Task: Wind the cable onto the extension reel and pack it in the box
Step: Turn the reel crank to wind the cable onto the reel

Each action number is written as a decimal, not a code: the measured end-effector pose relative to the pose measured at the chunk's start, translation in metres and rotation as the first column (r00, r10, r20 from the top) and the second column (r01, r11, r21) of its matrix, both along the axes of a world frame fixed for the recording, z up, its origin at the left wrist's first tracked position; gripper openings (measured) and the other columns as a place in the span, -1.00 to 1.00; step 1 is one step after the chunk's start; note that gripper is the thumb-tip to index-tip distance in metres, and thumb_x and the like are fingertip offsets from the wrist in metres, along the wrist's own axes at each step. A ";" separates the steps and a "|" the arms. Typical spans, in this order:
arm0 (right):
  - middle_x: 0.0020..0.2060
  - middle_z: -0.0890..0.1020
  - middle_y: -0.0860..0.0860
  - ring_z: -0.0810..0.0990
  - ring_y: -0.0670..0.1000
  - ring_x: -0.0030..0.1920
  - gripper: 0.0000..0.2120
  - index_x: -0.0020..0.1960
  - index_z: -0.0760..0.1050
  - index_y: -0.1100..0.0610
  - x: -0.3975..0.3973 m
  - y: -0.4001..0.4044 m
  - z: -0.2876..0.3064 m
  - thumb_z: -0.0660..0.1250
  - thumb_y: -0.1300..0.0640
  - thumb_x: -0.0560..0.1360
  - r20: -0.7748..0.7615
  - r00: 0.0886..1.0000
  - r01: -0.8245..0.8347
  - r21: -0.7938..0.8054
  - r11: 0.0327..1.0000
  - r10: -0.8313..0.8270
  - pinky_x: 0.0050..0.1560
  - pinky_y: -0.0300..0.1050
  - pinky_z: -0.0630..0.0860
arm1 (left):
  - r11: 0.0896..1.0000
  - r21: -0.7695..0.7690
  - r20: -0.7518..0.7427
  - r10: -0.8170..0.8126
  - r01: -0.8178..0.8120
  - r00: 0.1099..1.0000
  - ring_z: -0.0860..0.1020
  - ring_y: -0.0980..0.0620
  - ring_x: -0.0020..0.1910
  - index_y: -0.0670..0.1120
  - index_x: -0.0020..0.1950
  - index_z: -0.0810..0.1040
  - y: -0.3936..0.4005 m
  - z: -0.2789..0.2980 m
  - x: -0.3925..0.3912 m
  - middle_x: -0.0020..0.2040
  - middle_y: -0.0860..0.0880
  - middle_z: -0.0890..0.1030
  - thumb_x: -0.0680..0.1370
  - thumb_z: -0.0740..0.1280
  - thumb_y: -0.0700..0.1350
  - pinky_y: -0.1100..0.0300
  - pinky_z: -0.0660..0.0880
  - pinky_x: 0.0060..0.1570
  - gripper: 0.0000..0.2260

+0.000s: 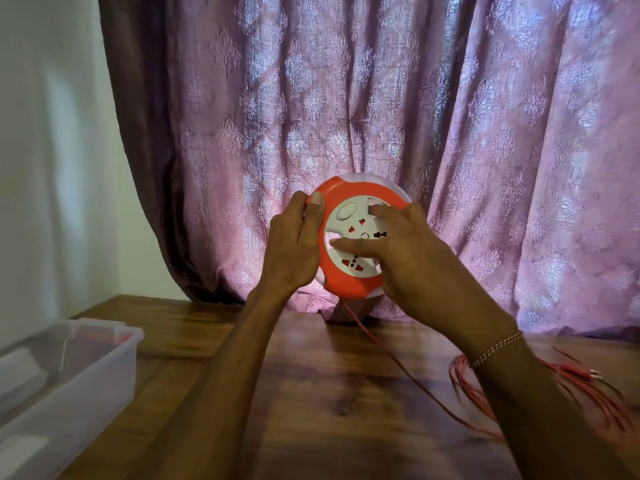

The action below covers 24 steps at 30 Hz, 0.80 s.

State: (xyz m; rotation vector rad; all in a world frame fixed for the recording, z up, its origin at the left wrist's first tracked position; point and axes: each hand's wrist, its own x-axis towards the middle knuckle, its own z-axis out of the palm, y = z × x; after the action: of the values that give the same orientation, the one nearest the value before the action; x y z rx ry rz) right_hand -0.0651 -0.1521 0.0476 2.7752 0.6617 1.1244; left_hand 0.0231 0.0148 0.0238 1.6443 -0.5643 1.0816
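The left hand (294, 244) grips the reel's (356, 237) orange rim, holding it upright above the table's (311, 393) far edge by the curtain (346, 98); the right hand (408, 258) lies open, fingers spread on its white socket face. Loose cable (398, 365) trails down to a heap at right, while the clear box (69, 368) sits at the left edge, bare wood between

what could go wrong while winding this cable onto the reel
1. The loose red cable lies in a tangled heap by the right forearm; it could knot or snag as it feeds in.
2. The extension reel is held in the air by the left hand at the rim only, while the right hand presses the socket face, so it might slip.
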 end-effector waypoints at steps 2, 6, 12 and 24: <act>0.43 0.33 0.16 0.26 0.25 0.32 -0.37 0.39 0.39 -0.26 0.000 0.003 -0.003 0.39 0.21 0.43 0.034 0.999 0.016 -0.005 1.000 -0.016 0.25 0.08 0.36 | 1.000 0.005 -0.004 -0.009 0.009 1.000 0.61 -0.14 -0.26 -0.06 -0.12 0.44 0.000 -0.001 0.001 -0.28 -0.06 0.61 0.66 0.08 0.28 -0.25 0.56 -0.23 -0.56; 0.30 0.45 0.19 0.36 0.26 0.25 -0.36 0.34 0.48 -0.21 0.001 0.004 -0.008 0.49 0.15 0.31 0.110 0.994 0.020 0.021 1.000 -0.022 0.13 0.09 0.45 | 1.000 0.008 -0.001 -0.022 0.022 1.000 0.63 -0.17 -0.24 -0.09 -0.11 0.44 -0.001 0.000 0.000 -0.27 -0.10 0.62 0.66 0.08 0.27 -0.24 0.57 -0.24 -0.54; 0.06 0.64 0.04 0.57 0.18 0.09 -0.45 0.36 0.42 -0.29 0.002 0.003 -0.013 0.38 -0.16 0.37 0.242 0.966 0.035 0.237 0.971 -0.094 -0.08 0.03 0.57 | 1.000 0.028 0.043 0.002 -0.003 0.999 0.47 0.08 -0.41 -0.03 -0.19 0.37 -0.006 0.001 -0.003 -0.36 0.04 0.54 0.66 0.10 0.24 -0.11 0.46 -0.34 -0.59; -0.07 0.73 0.06 0.65 0.16 -0.06 -0.62 0.24 0.59 -0.03 -0.005 0.004 -0.005 0.31 -0.19 0.52 0.320 0.944 -0.044 0.370 0.928 -0.083 -0.13 -0.01 0.58 | 1.000 -0.006 0.006 -0.021 0.021 1.000 0.59 -0.24 -0.27 -0.11 -0.11 0.43 -0.002 0.000 0.000 -0.28 -0.17 0.60 0.67 0.09 0.27 -0.25 0.53 -0.28 -0.53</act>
State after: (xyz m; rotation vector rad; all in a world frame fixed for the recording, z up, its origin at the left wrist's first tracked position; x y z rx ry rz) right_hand -0.0704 -0.1483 0.0425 2.7549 0.4145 1.8287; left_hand 0.0227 0.0131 0.0238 1.6272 -0.5804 1.0725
